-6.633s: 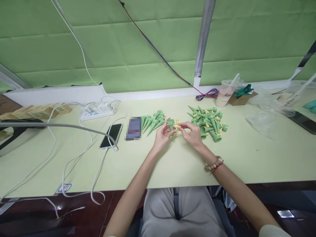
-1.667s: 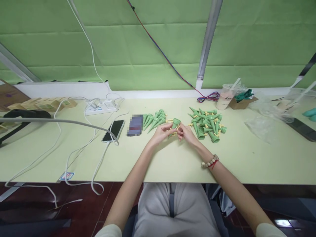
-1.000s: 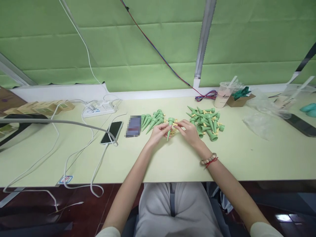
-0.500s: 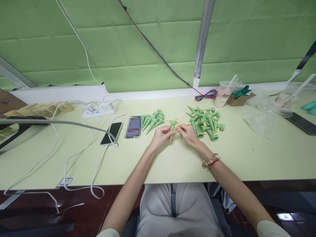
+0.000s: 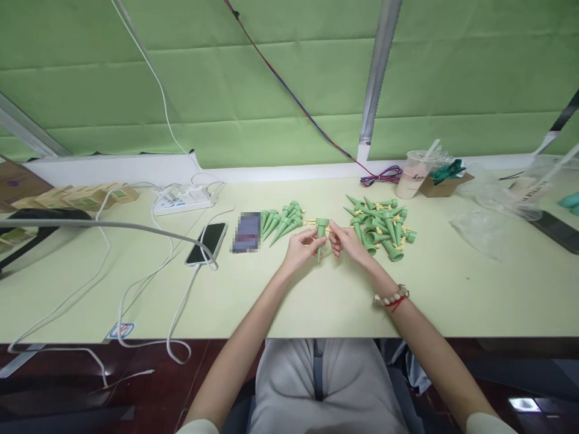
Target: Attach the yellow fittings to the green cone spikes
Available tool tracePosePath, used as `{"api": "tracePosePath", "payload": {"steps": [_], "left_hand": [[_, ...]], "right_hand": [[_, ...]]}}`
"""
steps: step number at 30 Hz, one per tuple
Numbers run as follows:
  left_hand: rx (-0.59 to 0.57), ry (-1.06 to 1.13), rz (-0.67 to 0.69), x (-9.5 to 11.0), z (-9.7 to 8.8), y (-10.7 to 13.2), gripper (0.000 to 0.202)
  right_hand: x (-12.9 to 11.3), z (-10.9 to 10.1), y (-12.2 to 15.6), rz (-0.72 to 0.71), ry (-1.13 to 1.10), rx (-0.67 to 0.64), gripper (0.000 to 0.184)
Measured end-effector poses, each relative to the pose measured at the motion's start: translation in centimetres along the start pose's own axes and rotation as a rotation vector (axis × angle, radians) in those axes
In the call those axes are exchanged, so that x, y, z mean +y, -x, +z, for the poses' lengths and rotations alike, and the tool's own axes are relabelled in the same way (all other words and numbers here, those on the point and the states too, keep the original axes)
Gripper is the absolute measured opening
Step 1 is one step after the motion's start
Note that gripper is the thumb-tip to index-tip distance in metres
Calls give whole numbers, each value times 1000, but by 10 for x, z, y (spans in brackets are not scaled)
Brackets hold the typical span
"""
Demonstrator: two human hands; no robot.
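Observation:
Upright between my hands is a green plant watering spike (image 5: 322, 226), its wide cap on top and its point down. My left hand (image 5: 300, 248) is closed round its body with thumb and fingers. My right hand (image 5: 347, 242) is closed at the spike's right side, fingertips pinched at its small yellow valve, which they mostly cover. Right of my right hand lies a loose pile of green spikes with yellow valves (image 5: 384, 224). Several more spikes (image 5: 283, 222) lie side by side to the left, beyond my left hand. Small yellow pieces (image 5: 310, 222) show behind my left fingers.
Left of the spikes lie a blurred dark packet (image 5: 246, 232) and a phone (image 5: 205, 244) with a white cable across it. A power strip (image 5: 184, 200) stands behind. At the back right are a drink cup (image 5: 412, 175), a small cardboard box (image 5: 442, 185) and a plastic bag (image 5: 477, 232).
The view has shifted slightly. My right fingers have changed their grip beside the spike, the index finger now higher near its cap. My left hand still holds the spike.

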State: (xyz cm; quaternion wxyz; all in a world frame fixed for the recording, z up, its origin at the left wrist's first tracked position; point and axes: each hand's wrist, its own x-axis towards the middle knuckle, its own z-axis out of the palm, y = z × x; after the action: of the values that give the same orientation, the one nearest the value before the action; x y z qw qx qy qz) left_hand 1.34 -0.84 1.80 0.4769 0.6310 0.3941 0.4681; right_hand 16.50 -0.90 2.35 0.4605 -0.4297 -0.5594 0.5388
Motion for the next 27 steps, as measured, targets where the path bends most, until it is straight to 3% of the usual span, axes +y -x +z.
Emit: {"api": "tracePosePath", "payload": {"steps": [4, 8, 11, 17, 22, 27], "left_hand": [[-13, 77, -55, 6, -5, 0, 40], [-25, 67, -89, 4, -7, -1, 40], [-73, 64, -138, -3, -5, -1, 42], [-49, 87, -157, -12, 1, 0, 47], [19, 22, -72, -9, 0, 1, 39], [43, -29, -20, -9, -2, 0, 36]], "right_hand": [[1, -5, 1, -307, 386, 144, 33], [2, -15, -3, -468, 712, 52, 24], [4, -19, -4, -504, 862, -5, 25], [8, -9, -2, -451, 732, -13, 36], [11, 0, 0, -322, 502, 13, 48], [16, -2, -2, -157, 423, 24, 56]]}}
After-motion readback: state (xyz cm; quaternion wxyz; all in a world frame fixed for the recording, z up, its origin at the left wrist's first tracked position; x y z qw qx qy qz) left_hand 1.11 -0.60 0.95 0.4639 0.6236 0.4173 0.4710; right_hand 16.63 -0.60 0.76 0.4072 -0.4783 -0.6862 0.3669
